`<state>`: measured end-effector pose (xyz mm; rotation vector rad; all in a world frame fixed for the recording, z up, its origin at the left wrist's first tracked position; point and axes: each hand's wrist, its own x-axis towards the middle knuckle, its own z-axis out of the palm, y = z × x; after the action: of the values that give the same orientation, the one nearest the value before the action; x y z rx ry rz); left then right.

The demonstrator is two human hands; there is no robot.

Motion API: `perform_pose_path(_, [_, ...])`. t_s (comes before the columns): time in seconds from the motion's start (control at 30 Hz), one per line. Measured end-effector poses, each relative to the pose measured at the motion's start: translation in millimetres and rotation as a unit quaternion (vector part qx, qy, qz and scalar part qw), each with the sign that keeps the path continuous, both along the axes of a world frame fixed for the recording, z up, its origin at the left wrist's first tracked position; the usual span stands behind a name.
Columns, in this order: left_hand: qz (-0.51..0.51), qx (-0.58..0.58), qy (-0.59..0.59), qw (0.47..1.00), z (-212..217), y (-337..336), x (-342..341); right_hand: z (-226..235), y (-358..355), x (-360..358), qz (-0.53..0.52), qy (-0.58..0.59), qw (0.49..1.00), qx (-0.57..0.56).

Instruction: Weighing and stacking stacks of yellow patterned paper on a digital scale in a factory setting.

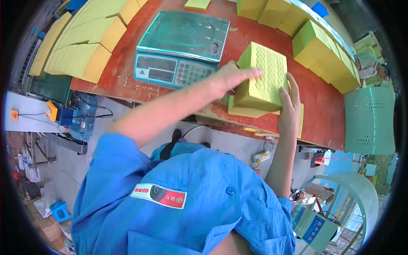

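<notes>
A thick stack of yellow paper, its top sheet covered in rows of coin-like round marks, is between my hands near the front edge of the red table. My left hand grips its left side, the thumb lying over the top and the other fingers mostly hidden behind the stack. Against the right side rests my right hand, fingers wrapped along the edge. Under and beside it lies more yellow paper, partly covered. A teal digital scale with a bare tray stands left of the stack.
Tall yellow paper stacks line the table at the left and the far right. A small yellow pad lies beyond the scale. A green perforated basket stands at the right edge. A white power strip is below the table.
</notes>
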<state>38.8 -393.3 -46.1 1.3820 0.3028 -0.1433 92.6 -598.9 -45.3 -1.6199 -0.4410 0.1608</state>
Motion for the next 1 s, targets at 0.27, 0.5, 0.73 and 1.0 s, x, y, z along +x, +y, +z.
perform_pose_path(0.27, [0.121, -0.021, -0.181, 0.976, -24, -28, -14, -5, -1, -20, -0.012, -0.005, 0.996, 0.085])
perform_pose_path(0.5, [0.096, -0.245, -0.15, 0.953, 24, -28, -51, 14, -21, -45, 0.005, -0.017, 0.968, 0.25])
perform_pose_path(0.73, [0.067, -0.35, -0.17, 0.919, 57, -28, -100, -62, -9, -65, 0.057, 0.237, 0.876, 0.417])
perform_pose_path(1.0, [0.129, 0.598, -0.253, 0.75, 63, 22, -105, -49, 61, -88, 0.047, 0.315, 0.808, 0.496])
